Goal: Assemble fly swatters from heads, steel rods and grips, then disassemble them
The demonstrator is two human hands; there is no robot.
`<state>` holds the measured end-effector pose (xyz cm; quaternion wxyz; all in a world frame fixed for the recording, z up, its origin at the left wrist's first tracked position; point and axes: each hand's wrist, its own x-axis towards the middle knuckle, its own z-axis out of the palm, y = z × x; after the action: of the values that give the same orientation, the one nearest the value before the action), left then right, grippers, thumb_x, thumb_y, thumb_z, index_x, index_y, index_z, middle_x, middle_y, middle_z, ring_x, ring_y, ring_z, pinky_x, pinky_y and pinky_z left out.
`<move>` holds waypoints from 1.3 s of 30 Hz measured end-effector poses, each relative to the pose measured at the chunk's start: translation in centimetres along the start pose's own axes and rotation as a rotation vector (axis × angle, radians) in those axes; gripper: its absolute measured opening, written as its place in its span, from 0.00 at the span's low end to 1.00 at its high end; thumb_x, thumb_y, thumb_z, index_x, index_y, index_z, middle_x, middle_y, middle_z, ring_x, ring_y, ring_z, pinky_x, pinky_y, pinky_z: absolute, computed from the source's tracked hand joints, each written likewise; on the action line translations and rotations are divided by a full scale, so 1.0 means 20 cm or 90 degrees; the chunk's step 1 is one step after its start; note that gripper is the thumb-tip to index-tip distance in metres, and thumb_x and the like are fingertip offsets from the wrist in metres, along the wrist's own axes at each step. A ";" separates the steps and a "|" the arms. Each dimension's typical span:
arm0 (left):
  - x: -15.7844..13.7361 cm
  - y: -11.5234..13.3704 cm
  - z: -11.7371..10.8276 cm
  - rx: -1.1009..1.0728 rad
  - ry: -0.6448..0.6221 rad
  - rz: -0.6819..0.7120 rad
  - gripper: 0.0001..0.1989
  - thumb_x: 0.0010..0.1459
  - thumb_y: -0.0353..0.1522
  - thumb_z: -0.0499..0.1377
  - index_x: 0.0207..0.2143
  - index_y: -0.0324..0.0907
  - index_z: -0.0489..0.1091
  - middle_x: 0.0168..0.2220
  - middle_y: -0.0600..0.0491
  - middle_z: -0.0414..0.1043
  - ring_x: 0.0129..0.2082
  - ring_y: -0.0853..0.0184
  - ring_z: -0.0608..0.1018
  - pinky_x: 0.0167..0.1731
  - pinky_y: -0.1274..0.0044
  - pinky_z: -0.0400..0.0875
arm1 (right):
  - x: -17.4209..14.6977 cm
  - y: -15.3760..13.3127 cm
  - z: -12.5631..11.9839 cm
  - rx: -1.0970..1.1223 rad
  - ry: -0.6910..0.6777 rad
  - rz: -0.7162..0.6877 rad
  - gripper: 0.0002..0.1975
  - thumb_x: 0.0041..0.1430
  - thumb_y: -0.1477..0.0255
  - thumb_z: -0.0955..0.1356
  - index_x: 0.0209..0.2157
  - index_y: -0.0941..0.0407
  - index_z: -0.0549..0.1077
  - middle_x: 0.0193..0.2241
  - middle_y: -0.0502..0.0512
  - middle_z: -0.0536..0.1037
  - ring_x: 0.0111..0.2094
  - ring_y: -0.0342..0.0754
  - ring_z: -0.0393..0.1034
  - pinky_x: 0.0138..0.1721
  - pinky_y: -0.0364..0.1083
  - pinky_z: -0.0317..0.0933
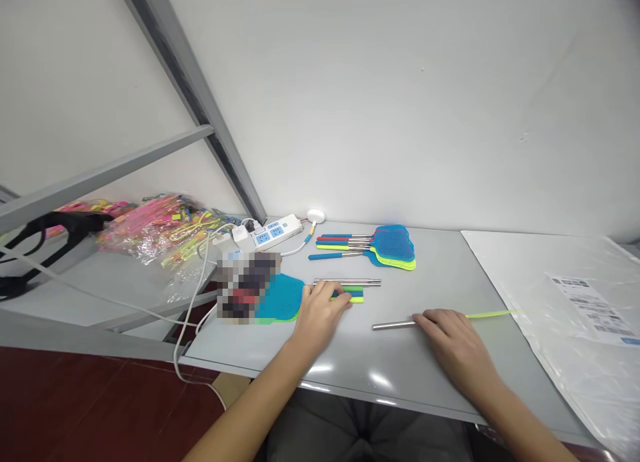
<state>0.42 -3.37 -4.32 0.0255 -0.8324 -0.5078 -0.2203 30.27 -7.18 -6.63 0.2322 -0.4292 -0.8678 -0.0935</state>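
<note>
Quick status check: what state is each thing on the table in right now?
left hand: flat on the handles beside the blue swatter head
right hand: resting on a metal rod with a yellow end
swatter stack: lying untouched near the wall
power strip: plugs inserted

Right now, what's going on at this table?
A person sits at a grey table with fly swatter parts. The left hand rests on a small pile of handles beside a blue swatter head. The right hand lies on a metal rod with a yellow-green end. Finished swatters are stacked nearer the wall, by a power strip. Clear bags lie to the right.
</note>
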 end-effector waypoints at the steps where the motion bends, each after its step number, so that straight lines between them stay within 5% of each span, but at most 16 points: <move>1: 0.00 0.00 0.00 -0.002 0.004 -0.003 0.05 0.63 0.35 0.59 0.41 0.48 0.73 0.42 0.52 0.72 0.43 0.62 0.71 0.37 0.69 0.54 | -0.01 0.01 0.01 0.001 0.001 0.006 0.16 0.64 0.84 0.60 0.49 0.58 0.71 0.40 0.60 0.74 0.42 0.52 0.66 0.44 0.52 0.59; 14: -0.10 0.05 -0.03 -0.001 0.052 -0.020 0.13 0.58 0.38 0.64 0.45 0.45 0.71 0.43 0.49 0.72 0.45 0.59 0.72 0.43 0.66 0.56 | -0.02 0.05 0.06 -0.034 0.000 -0.006 0.12 0.66 0.76 0.62 0.48 0.58 0.73 0.37 0.58 0.76 0.38 0.51 0.68 0.40 0.49 0.59; 20: -0.16 0.28 -0.02 0.002 0.076 -0.007 0.12 0.62 0.42 0.58 0.42 0.45 0.71 0.42 0.50 0.73 0.43 0.61 0.72 0.45 0.65 0.56 | -0.01 0.02 0.05 -0.048 0.043 -0.014 0.13 0.68 0.73 0.60 0.46 0.58 0.74 0.34 0.58 0.75 0.36 0.51 0.68 0.37 0.48 0.57; 24: -0.08 0.49 0.01 0.005 0.080 0.062 0.19 0.61 0.48 0.55 0.48 0.47 0.69 0.47 0.49 0.72 0.46 0.60 0.71 0.49 0.63 0.55 | 0.00 -0.01 0.03 -0.052 0.074 -0.033 0.12 0.68 0.73 0.61 0.45 0.57 0.74 0.33 0.57 0.76 0.34 0.50 0.68 0.36 0.47 0.56; 28: 0.03 0.58 0.07 0.026 0.065 0.116 0.15 0.64 0.45 0.54 0.45 0.46 0.69 0.42 0.51 0.74 0.45 0.62 0.71 0.54 0.60 0.52 | 0.00 -0.02 -0.01 -0.051 0.110 -0.029 0.11 0.68 0.73 0.61 0.44 0.58 0.74 0.32 0.56 0.77 0.33 0.49 0.69 0.39 0.49 0.55; 35: 0.07 0.47 0.08 0.069 0.005 0.156 0.10 0.68 0.37 0.50 0.38 0.45 0.69 0.30 0.55 0.70 0.36 0.65 0.71 0.52 0.62 0.54 | 0.01 -0.04 -0.06 0.061 0.191 0.036 0.08 0.66 0.73 0.64 0.44 0.53 0.73 0.33 0.52 0.79 0.34 0.46 0.71 0.50 0.53 0.52; 37: 0.04 0.41 0.04 0.068 -0.017 0.157 0.10 0.68 0.35 0.50 0.37 0.44 0.69 0.29 0.54 0.69 0.34 0.65 0.70 0.47 0.66 0.58 | 0.00 -0.02 -0.07 0.027 0.217 0.063 0.10 0.63 0.69 0.67 0.46 0.49 0.73 0.40 0.56 0.79 0.41 0.53 0.71 0.54 0.59 0.49; 39: 0.00 0.34 0.01 0.067 -0.022 0.137 0.09 0.67 0.32 0.50 0.38 0.43 0.69 0.28 0.53 0.68 0.32 0.66 0.69 0.41 0.70 0.60 | -0.03 0.02 -0.09 -0.034 0.259 0.141 0.23 0.57 0.61 0.71 0.54 0.48 0.69 0.52 0.66 0.72 0.53 0.67 0.64 0.56 0.68 0.44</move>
<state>6.38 -6.60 -3.15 0.0843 -0.8833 -0.4266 -0.1751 31.39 -7.98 -5.33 0.3997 -0.5001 -0.7479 -0.1754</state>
